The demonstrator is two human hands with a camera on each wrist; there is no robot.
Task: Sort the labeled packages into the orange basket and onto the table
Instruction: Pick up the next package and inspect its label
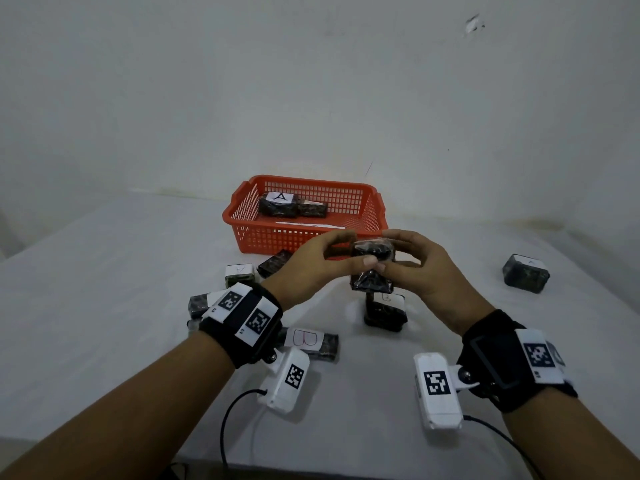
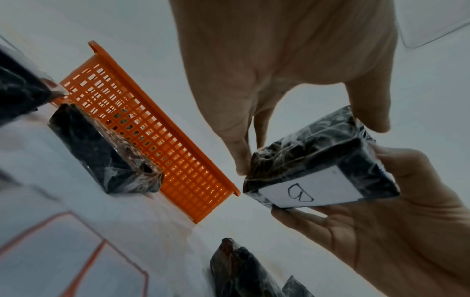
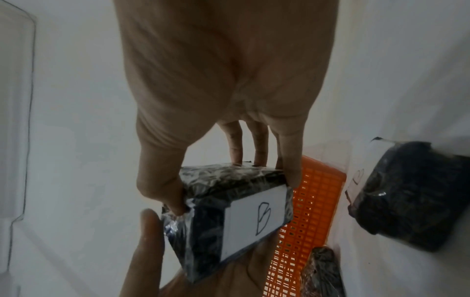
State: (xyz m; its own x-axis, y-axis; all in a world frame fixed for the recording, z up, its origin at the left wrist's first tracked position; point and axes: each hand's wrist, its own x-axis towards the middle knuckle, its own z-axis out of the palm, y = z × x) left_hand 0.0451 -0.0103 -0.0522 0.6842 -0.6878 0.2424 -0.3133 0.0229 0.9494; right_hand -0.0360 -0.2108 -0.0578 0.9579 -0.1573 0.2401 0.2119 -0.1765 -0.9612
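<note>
Both hands hold one black wrapped package (image 1: pixel 372 252) in the air just in front of the orange basket (image 1: pixel 277 239). My left hand (image 1: pixel 358 249) pinches it from the left and my right hand (image 1: pixel 385 251) from the right. The wrist views show its white label marked B (image 2: pixel 305 193) on the underside (image 3: pixel 254 217). In the left wrist view my left hand (image 2: pixel 305 144) grips the package (image 2: pixel 318 152) between thumb and fingers. My right hand (image 3: pixel 229 186) does the same in its own view. Inside the basket lie a package labelled A (image 1: pixel 278 204) and a second dark one (image 1: pixel 312 209).
Several wrapped packages lie on the white table (image 1: pixel 104 306): an A package (image 1: pixel 239 274), a dark one (image 1: pixel 273 263), two B packages (image 1: pixel 311 342) (image 1: pixel 384 310), one behind my left wrist (image 1: pixel 199 303) and one far right (image 1: pixel 526 277). A wall stands behind the basket.
</note>
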